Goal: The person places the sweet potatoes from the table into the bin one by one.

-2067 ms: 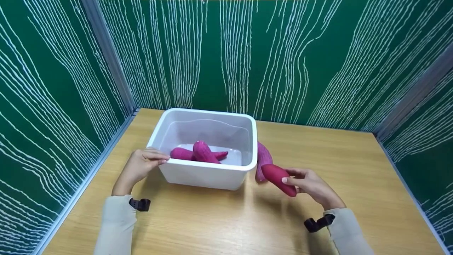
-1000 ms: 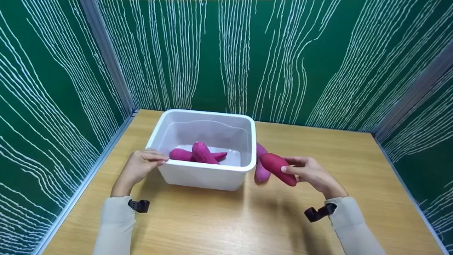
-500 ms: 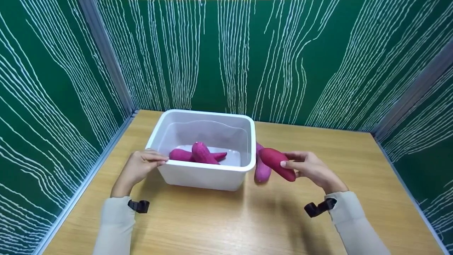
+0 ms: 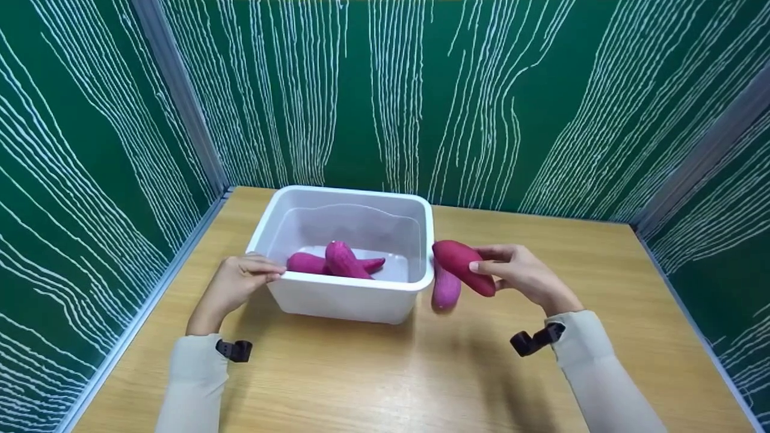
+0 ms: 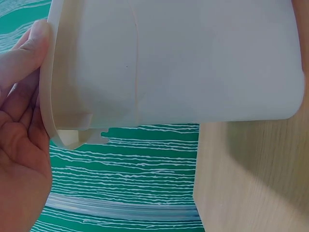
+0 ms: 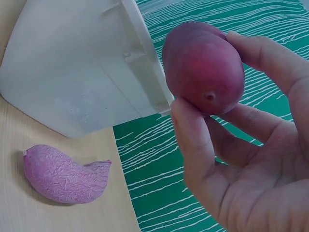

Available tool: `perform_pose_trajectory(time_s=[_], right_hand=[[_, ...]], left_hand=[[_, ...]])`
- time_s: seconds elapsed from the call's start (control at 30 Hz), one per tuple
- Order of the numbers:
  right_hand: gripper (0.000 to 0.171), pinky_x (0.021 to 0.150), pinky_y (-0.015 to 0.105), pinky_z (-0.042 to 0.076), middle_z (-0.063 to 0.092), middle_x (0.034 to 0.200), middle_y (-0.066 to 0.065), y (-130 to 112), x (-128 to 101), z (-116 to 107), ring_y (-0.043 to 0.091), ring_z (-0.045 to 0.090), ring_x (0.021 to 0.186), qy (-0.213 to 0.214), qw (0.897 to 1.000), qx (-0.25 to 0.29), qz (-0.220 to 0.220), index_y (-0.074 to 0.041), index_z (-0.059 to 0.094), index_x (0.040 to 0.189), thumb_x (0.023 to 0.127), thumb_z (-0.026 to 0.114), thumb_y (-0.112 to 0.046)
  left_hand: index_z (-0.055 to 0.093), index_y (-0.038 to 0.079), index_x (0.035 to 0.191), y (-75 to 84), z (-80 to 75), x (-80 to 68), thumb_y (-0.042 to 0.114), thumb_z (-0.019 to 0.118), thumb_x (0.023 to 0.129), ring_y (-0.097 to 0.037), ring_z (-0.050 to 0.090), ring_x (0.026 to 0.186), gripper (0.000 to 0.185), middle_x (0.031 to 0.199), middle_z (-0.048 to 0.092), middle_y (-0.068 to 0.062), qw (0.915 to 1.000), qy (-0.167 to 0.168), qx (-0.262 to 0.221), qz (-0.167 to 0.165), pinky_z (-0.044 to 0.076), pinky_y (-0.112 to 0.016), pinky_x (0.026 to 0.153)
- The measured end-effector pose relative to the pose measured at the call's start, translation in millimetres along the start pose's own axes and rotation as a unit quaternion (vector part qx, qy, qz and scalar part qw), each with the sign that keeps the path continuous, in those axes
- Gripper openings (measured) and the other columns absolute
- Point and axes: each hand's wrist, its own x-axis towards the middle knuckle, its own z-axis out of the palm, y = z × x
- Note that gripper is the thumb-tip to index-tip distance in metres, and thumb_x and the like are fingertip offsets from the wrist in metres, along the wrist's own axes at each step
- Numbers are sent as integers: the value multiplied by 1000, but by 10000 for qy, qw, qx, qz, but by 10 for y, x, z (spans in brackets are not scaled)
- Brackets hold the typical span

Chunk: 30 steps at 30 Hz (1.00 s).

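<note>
In the head view, my left hand (image 4: 231,288) pinches the near left corner of the white plastic tub (image 4: 343,300); the left wrist view shows the thumb and fingers on either side of the rim (image 5: 47,82). My right hand (image 4: 526,276) holds a smooth dark-red sweet potato (image 4: 462,266) between thumb and fingers, raised beside the tub's right rim. One end of that sweet potato, with a small dimple, faces the right wrist camera. Below it, a wrinkled pink-purple sweet potato (image 6: 65,176) lies curved on the table, partly covered in the head view.
Inside the tub lie magenta sweet potatoes (image 4: 343,260), crossed over each other on its floor. The wooden table (image 4: 361,379) is bounded by green panels (image 4: 541,120) with white wavy lines and metal posts (image 4: 180,90) at the corners.
My right hand has raised the dark-red sweet potato and moved it a little left, up to the tub's right rim. The left hand keeps its hold on the rim.
</note>
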Motion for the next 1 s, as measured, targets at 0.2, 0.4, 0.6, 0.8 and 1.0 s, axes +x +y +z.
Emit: perform_pose_trajectory(time_s=[0.2,0.4,0.6,0.8,1.0], right_hand=[[73,82,32,57,54,134,19,-75,51,15,29,58,106,28,9999,-78,83,-4,47,140,83,73,-41],[72,81,32,57,55,132,19,-155,100,17,28,59,105,13,9999,-111,46,-3,47,140,84,73,-40],[69,79,33,58,56,131,19,-243,168,27,27,60,104,-33,10000,-39,-74,-4,49,139,84,73,-39],[68,81,34,58,58,129,16,-342,224,46,28,60,106,-59,9998,-75,-145,-5,50,138,84,73,-40],[65,79,34,58,59,127,15,-424,279,75,27,61,104,-57,9998,29,-210,-5,52,136,84,73,-38]], left_hand=[[77,13,100,9,-7,-10,11,74,83,-29,61,110,17,109,72,-11,10000,-27,79,-33,46,-47,103],[77,13,100,3,-3,-5,11,74,83,-29,61,111,17,109,71,-12,10000,-41,82,-26,45,-48,104],[77,10,98,-16,1,-4,10,75,82,-27,63,106,16,105,72,-11,9999,49,-28,92,48,-45,101],[77,8,100,-11,6,-7,10,74,83,-27,62,107,18,106,72,-11,10000,18,-16,31,47,-46,102],[76,9,101,8,1,-6,10,73,84,-29,61,110,18,108,71,-12,9999,-32,-22,-94,43,-50,106]])
